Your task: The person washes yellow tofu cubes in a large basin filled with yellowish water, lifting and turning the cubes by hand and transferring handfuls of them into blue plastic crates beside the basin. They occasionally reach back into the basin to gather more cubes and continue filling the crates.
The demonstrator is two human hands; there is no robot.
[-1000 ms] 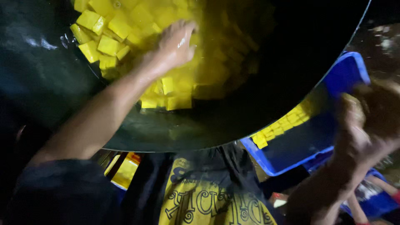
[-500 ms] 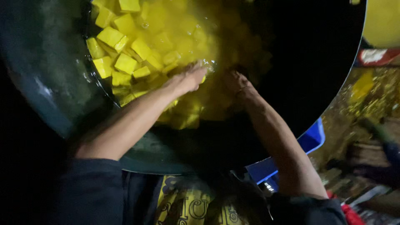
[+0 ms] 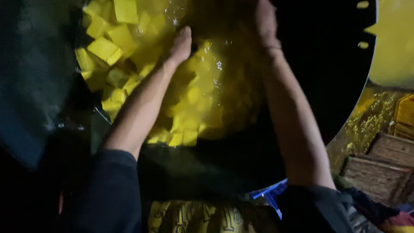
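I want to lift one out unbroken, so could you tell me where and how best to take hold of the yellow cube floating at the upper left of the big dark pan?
Judging by its pose, take the yellow cube by two opposite flat sides, from above: its top face lies exposed above the liquid.

We see yellow cubes [image 3: 112,45] heaped wet in yellow liquid [image 3: 215,82] — piled left of and under both submerged hands.

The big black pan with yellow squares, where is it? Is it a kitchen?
Probably a work kitchen or small food workshop. Both hands, left hand and right hand, reach into a huge dark pan of yellow cubes in yellow liquid, with wooden crates stacked beside it.
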